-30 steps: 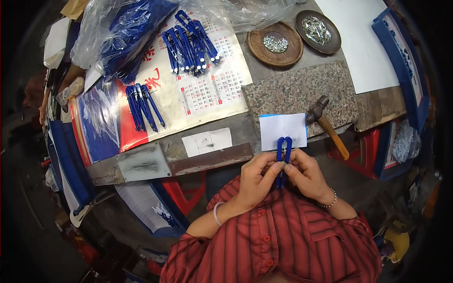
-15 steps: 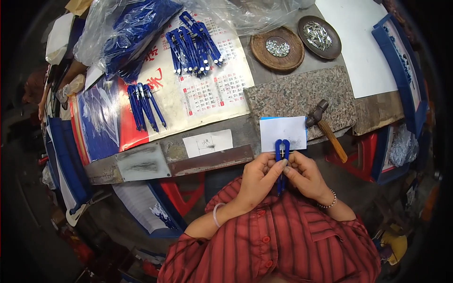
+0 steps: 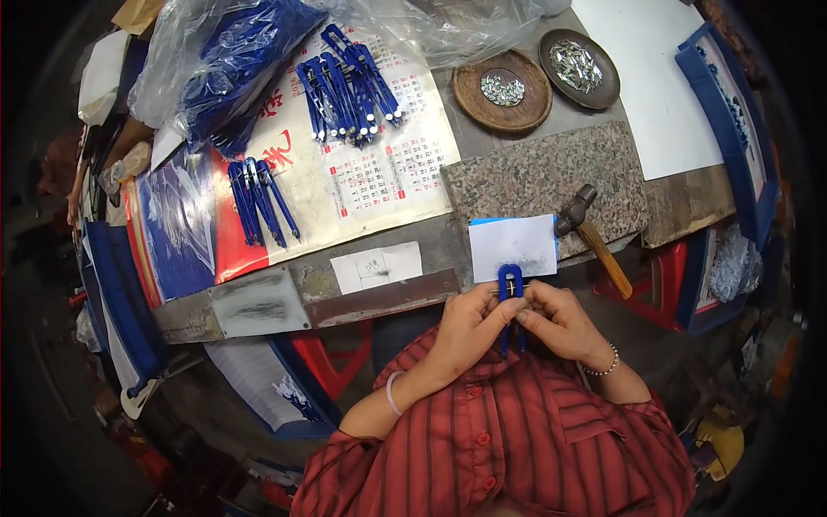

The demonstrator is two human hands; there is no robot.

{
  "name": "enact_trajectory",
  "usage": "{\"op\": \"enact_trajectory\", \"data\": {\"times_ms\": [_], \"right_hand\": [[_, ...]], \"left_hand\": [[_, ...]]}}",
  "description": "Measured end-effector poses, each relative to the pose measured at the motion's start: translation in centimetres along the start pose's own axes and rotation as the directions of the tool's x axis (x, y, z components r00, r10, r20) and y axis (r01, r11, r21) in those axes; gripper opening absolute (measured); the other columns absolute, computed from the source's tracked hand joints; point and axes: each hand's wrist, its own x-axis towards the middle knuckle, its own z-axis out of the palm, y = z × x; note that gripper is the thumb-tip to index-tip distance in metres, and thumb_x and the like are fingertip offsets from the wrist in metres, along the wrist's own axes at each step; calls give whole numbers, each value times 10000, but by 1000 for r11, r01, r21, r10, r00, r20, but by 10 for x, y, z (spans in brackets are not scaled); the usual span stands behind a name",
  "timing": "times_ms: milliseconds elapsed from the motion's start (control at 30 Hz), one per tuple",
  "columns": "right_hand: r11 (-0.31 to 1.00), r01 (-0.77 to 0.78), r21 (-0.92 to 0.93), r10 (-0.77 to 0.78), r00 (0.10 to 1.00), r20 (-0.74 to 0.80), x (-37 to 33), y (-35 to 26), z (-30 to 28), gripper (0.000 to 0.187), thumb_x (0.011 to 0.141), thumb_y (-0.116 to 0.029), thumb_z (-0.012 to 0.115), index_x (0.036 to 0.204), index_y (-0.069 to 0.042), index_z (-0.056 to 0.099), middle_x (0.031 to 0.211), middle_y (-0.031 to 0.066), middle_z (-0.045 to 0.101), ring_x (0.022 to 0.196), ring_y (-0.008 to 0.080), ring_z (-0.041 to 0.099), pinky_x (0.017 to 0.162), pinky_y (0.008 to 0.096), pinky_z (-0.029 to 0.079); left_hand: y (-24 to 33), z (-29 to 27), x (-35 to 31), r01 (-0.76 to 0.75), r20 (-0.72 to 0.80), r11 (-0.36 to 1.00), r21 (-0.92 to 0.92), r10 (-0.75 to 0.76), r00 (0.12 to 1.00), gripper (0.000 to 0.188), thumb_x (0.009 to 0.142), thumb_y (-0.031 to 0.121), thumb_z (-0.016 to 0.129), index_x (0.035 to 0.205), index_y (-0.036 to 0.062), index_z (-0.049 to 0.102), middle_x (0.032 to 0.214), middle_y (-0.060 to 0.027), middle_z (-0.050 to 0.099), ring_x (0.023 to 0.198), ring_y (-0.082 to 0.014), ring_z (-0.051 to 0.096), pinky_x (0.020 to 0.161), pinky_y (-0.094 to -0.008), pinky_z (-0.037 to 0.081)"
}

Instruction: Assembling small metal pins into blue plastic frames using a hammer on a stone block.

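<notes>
Both my hands pinch a blue drawing compass [image 3: 510, 277] at the table's front edge, just above my lap. Its rounded head points away from me and its two legs hang toward my shirt, slightly apart. My left hand [image 3: 472, 332] is closed on the compass from the left, thumb on top. From the right, my right hand [image 3: 562, 324] grips it with thumb and fingers. A thin metal piece crosses the compass between my fingertips; its ends are hidden by them. Beyond the compass head lies a white paper pad [image 3: 514, 247] with grey smudges.
A hammer [image 3: 590, 231] rests across the granite slab [image 3: 547, 175]. Two round dishes, brown [image 3: 469, 93] and darker [image 3: 607, 95], hold small metal parts. Blue compasses [image 3: 345, 96] lie piled on a calendar sheet [image 3: 413, 185], with a smaller group [image 3: 257, 200] left. A plastic bag [image 3: 233, 69] holds more blue pieces.
The compass has turned in my fingers, and its head now looks like one closed arch instead of two side-by-side tops. My hands have stayed in nearly the same place.
</notes>
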Motion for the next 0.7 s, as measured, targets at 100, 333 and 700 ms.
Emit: {"op": "enact_trajectory", "data": {"times_ms": [100, 333, 700], "right_hand": [[998, -14, 66, 13, 1000, 16, 2, 3, 0, 112, 926, -83, 608, 921, 1, 534, 726, -11, 570, 648, 13, 478, 546, 213, 395], [986, -48, 162, 45, 999, 23, 1, 4, -1, 108, 932, -86, 613, 938, 1, 550, 775, -33, 564, 679, -2, 467, 563, 196, 399], [980, -31, 199, 38, 999, -34, -2, 15, 9, 125, 925, -79, 614, 882, -10, 519, 735, -44, 517, 657, -1, 438, 535, 199, 373]], "left_hand": [[1, -1, 2, -14, -9, 1000, 2, 14, 1000, 230, 920, 217, 660, 943, -10, 680, 550, 22, 502, 517, -30, 412, 460, -253, 337], [11, 1, -1, 49, -26, 999, -20, -49, 998, 223, 962, 211, 620, 986, -3, 675, 699, 36, 600, 617, -9, 484, 531, -183, 382], [12, -6, -1, 92, 56, 995, 36, -94, 994, 186, 953, 173, 623, 1007, 3, 675, 694, 35, 595, 615, -14, 488, 534, -184, 383]]}}
